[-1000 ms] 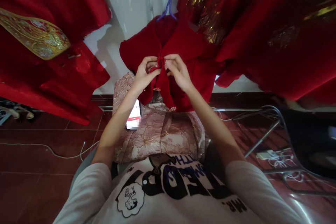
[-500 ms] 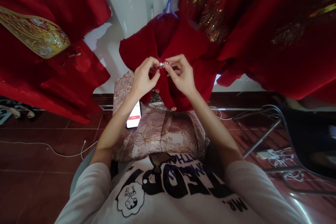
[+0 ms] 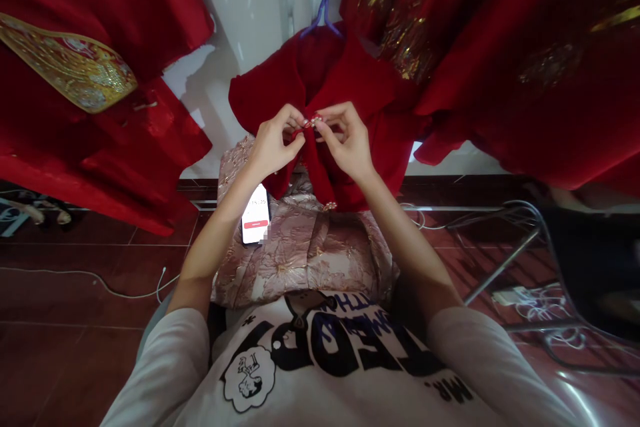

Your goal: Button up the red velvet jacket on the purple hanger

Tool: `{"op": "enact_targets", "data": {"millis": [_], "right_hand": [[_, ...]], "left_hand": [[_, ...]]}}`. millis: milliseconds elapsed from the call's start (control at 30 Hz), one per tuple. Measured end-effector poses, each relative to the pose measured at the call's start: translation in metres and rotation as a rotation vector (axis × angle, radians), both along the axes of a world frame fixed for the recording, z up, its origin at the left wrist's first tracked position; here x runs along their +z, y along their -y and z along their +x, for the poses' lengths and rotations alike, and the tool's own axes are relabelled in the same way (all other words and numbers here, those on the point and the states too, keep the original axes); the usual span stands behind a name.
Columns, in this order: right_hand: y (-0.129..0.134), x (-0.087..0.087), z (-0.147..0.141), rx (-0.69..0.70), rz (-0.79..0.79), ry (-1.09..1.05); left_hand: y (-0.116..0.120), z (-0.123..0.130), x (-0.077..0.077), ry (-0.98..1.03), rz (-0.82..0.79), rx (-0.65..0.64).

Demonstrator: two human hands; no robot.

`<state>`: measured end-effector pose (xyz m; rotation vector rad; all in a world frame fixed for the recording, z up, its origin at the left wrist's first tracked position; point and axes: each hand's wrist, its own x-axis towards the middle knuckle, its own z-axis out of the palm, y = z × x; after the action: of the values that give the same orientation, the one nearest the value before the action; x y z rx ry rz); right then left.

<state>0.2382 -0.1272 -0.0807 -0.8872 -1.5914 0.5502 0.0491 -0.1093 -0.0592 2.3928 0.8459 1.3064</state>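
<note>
Support 1: brocade cloth (image 3: 320, 253), pinkish, gold-threaded, heavily creased, over person's lap. Phone (image 3: 256, 217) on cloth's left side, screen up, lit, red bar on display. Lower edge of red garment (image 3: 383, 173) overlaps cloth's far part; contact unclear. Support 2: floor (image 3: 90, 360), dark red tile, pale joints. Thin white cable (image 3: 130, 296) trailing across left side. At right: chair (image 3: 503, 265), tubular metal frame; tangled white cords (image 3: 543, 307) on tile beneath.
</note>
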Motion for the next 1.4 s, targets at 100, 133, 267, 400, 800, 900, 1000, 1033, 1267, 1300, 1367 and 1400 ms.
{"op": "enact_targets", "data": {"millis": [100, 133, 267, 400, 800, 900, 1000, 1033, 1267, 1300, 1367, 1400], "right_hand": [[-0.002, -0.001, 0.0, 0.006, 0.024, -0.012], [-0.003, -0.001, 0.0, 0.01, 0.032, -0.014], [-0.003, -0.001, 0.0, 0.025, 0.054, -0.057], [-0.004, -0.002, 0.001, 0.011, 0.037, -0.09], [0.002, 0.003, 0.0, -0.024, -0.045, -0.042], [0.0, 0.0, 0.001, -0.015, -0.024, 0.011], [-0.002, -0.003, -0.001, -0.033, -0.004, 0.039], [-0.003, -0.004, -0.002, -0.043, -0.001, 0.045], [-0.001, -0.021, 0.016, -0.034, -0.06, 0.134], [-0.002, -0.021, 0.024, -0.023, -0.085, 0.146], [-0.002, -0.018, 0.043, 0.018, -0.155, 0.149], [-0.003, -0.014, 0.052, 0.044, -0.19, 0.135]], "left_hand": [[0.003, -0.001, 0.005, -0.062, 0.036, 0.006], [0.004, -0.002, 0.008, -0.089, 0.055, 0.016], [0.007, -0.001, 0.018, -0.194, 0.112, 0.071], [0.01, 0.003, 0.025, -0.253, 0.109, 0.137], [0.002, 0.005, 0.014, -0.217, 0.11, 0.09], [0.005, 0.008, 0.014, -0.248, 0.097, 0.098], [0.008, 0.015, 0.009, -0.211, 0.04, 0.095], [0.008, 0.018, 0.006, -0.18, 0.004, 0.081], [0.006, 0.023, -0.027, 0.167, -0.418, -0.103], [0.007, 0.021, -0.03, 0.2, -0.459, -0.104], [0.01, 0.019, -0.036, 0.248, -0.535, -0.083], [0.011, 0.019, -0.038, 0.267, -0.574, -0.071]]}}
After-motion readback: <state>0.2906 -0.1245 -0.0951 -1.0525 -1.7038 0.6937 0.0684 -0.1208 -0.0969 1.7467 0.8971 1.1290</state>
